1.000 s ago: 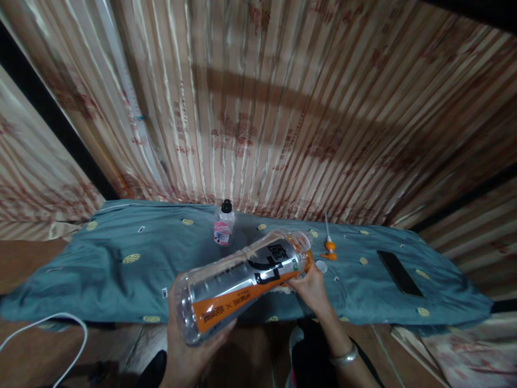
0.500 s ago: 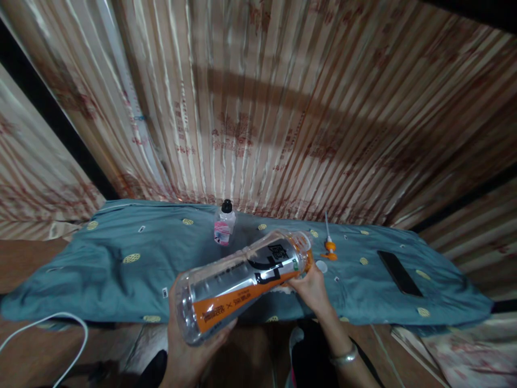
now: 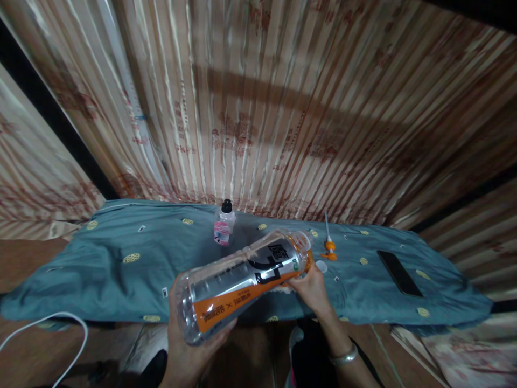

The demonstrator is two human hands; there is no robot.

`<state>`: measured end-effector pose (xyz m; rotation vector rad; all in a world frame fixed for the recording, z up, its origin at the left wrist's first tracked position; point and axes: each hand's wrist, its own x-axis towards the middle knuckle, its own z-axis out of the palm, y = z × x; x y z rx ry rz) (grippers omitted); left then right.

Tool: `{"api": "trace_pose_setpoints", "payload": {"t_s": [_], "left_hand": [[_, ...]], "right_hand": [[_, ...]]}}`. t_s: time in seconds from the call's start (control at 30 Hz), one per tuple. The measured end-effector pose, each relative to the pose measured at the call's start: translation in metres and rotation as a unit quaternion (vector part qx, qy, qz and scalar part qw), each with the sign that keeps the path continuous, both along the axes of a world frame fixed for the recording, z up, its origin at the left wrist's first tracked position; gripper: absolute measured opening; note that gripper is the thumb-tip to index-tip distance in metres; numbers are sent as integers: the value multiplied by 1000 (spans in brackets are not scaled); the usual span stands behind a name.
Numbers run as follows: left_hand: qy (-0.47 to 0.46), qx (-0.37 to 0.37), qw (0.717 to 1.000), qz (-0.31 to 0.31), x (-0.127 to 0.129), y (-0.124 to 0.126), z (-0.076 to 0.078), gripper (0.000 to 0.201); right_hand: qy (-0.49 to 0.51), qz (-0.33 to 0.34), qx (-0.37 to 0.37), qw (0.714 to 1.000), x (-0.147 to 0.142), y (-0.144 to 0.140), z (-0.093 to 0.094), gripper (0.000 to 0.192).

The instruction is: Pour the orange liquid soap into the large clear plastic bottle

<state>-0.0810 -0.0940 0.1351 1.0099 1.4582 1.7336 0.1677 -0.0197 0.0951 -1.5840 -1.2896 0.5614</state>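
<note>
**Two hands hold a large clear bottle on its side above a blue cloth**

The left hand [image 3: 189, 345] cups the base end of a big plastic bottle [image 3: 242, 283], palm under it and fingers curled up around the bottom. The bottle is clear, with an orange and black label, and it lies nearly level, its base toward the person and its neck pointing away and to the right. The right hand [image 3: 311, 288] grips the neck end, fingers closed around it just below the orange collar. A silver bracelet [image 3: 343, 357] sits on the right wrist.

The bottle hangs in the air over the near edge of a blue-green cloth [image 3: 100, 269] dotted with small yellow patches, which is spread across a low surface. On the cloth, beyond the big bottle, a small bottle [image 3: 224, 223] with a black cap and a pink label stands upright. Just past the right hand lie a small white cap [image 3: 321, 265] and an orange pump nozzle [image 3: 329, 245] with a thin white tube. Farther right, well apart from the hands, a dark phone [image 3: 399, 273] lies flat. A white cable [image 3: 48, 323] loops across the floor at lower left. Striped, shiny curtains [image 3: 262, 108] fill the background.
</note>
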Motion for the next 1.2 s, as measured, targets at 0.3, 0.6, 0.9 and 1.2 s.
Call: {"api": "trace_pose_setpoints", "payload": {"t_s": [0.3, 0.6, 0.9, 1.2], "left_hand": [[-18, -24, 1000, 10, 1, -3, 12, 85], [-17, -26, 999, 5, 1, -2, 13, 86], [-17, -8, 1000, 8, 0, -1, 5, 84], [12, -12, 1000, 10, -1, -2, 5, 85]], "right_hand": [[-18, -9, 9, 1000, 1, 2, -3, 59], [-19, -11, 7, 1000, 1, 1, -5, 52], [-17, -2, 15, 1000, 1, 1, -4, 54], [-11, -3, 12, 1000, 0, 0, -1, 54]]}}
